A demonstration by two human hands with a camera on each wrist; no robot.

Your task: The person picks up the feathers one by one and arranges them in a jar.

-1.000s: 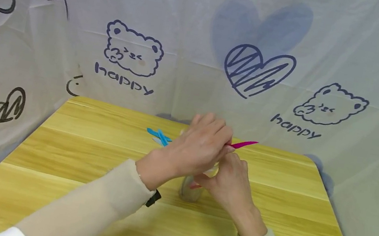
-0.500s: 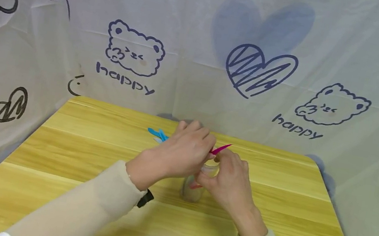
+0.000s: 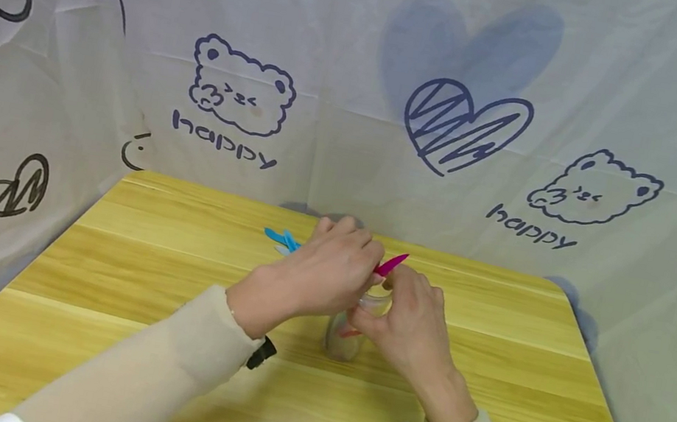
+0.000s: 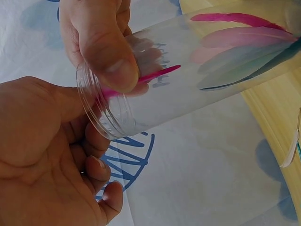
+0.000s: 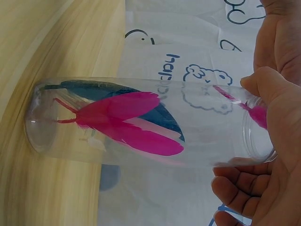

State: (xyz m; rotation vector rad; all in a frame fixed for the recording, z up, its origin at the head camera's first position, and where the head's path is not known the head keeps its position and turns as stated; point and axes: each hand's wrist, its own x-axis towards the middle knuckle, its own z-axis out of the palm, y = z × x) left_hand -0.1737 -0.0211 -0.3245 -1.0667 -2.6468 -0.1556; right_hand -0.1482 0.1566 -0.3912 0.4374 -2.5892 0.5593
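A clear plastic jar [image 3: 340, 346] stands on the table, its open mouth up between the hands. My right hand [image 3: 416, 325] grips it round the neck, the thumb lying on the wall in the right wrist view. At the mouth, my left hand [image 3: 318, 267] pinches a magenta feather [image 3: 393, 263]. This feather's quill end [image 4: 162, 72] is inside the neck, pointing down, while its vane sticks up past the fingers. Magenta feathers [image 5: 127, 117] and a dark teal feather [image 5: 162, 115] rest lower in the jar, quills toward the base.
Several blue and pale feathers [image 3: 285, 241] lie on the wooden table [image 3: 164, 286] behind the left hand, partly hidden by it. A white cloth [image 3: 339, 129] with blue drawings hangs along the table's back edge.
My left hand has come left and down to the jar's mouth, bringing the magenta feather with it, then stayed nearly still; the feather now tilts up more steeply. My right hand keeps its grip.
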